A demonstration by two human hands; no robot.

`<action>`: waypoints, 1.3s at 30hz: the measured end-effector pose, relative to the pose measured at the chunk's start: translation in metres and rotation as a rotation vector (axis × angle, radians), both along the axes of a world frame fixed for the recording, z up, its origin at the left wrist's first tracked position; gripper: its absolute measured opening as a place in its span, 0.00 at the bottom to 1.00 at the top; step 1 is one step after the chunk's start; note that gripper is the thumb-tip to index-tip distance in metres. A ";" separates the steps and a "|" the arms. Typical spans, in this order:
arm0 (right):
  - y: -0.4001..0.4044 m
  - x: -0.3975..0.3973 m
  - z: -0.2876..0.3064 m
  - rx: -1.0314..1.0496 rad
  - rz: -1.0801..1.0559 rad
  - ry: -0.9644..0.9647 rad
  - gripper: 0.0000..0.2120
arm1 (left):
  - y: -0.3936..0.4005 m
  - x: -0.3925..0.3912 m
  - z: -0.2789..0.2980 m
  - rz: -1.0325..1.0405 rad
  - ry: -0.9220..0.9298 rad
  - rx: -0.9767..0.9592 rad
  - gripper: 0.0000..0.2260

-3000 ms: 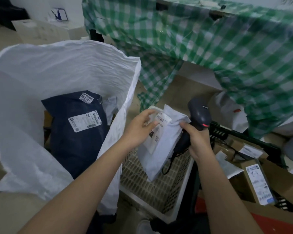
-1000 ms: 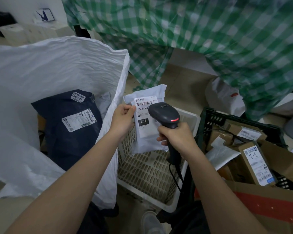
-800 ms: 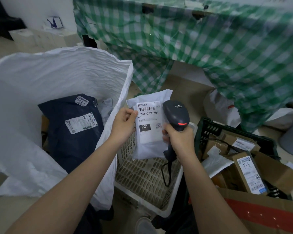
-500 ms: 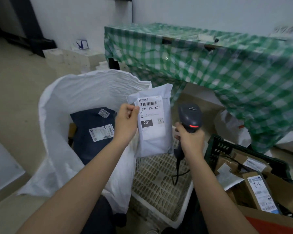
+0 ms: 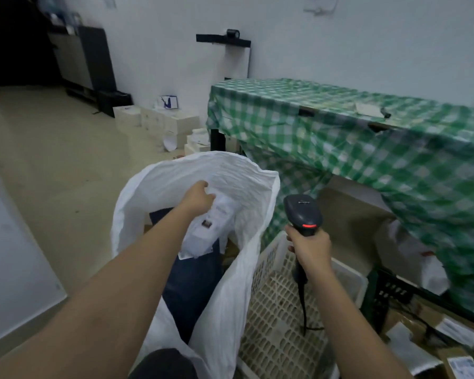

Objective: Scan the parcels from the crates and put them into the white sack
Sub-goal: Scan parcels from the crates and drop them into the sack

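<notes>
Item 1, left: your left hand [image 5: 199, 196], reached forward over the mouth of the white sack [image 5: 137, 192]. Its back faces the camera and the fingers are turned away, so you cannot tell whether they grip or only touch.

Item 2, just beyond and below that hand: the white parcel [image 5: 208, 231], label side up, inside the sack's opening. Long axis runs from your fingertips back toward you and downward; the near end lies over the dark blue parcel [image 5: 192, 288] at the bottom. Your left hand is at its far end; your right hand is well apart from it.

Item 3, the relation that matters: the parcel sits directly under your left hand and within the sack walls, so the drop looks all but made; judged so, only a release is needed.

Item 4, right of the sack: the white crate [image 5: 279, 318], beneath your right hand.

Item 5, right: your right hand [image 5: 309, 250], wrapped round the handle of the scanner [image 5: 303, 214], head upright, red light lit.

Item 6, right of your right hand: the dark crate [image 5: 389, 294], with parcels beyond it, partly blurred.
</notes>
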State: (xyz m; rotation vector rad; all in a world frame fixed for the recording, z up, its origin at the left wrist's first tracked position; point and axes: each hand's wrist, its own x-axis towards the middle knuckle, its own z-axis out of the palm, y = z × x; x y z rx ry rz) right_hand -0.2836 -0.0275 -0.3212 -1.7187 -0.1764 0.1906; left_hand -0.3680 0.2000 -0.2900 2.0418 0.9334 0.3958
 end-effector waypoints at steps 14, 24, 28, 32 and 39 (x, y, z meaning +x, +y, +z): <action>-0.188 -0.014 -0.017 0.035 -0.212 0.077 0.06 | -0.203 0.031 -0.044 -0.492 -0.165 -0.161 0.17; -0.313 -0.076 -0.056 0.139 -0.540 0.156 0.04 | -0.361 0.030 -0.098 -0.914 0.151 -0.166 0.22; -0.335 -0.097 -0.076 0.070 -0.596 0.098 0.10 | -0.401 0.030 -0.122 -1.000 0.201 -0.093 0.25; -0.349 -0.106 -0.082 0.064 -0.669 0.061 0.14 | -0.430 0.030 -0.138 -1.164 0.284 -0.196 0.34; -0.369 -0.107 -0.081 0.068 -0.694 0.002 0.16 | -0.450 0.050 -0.160 -1.344 0.239 -0.025 0.45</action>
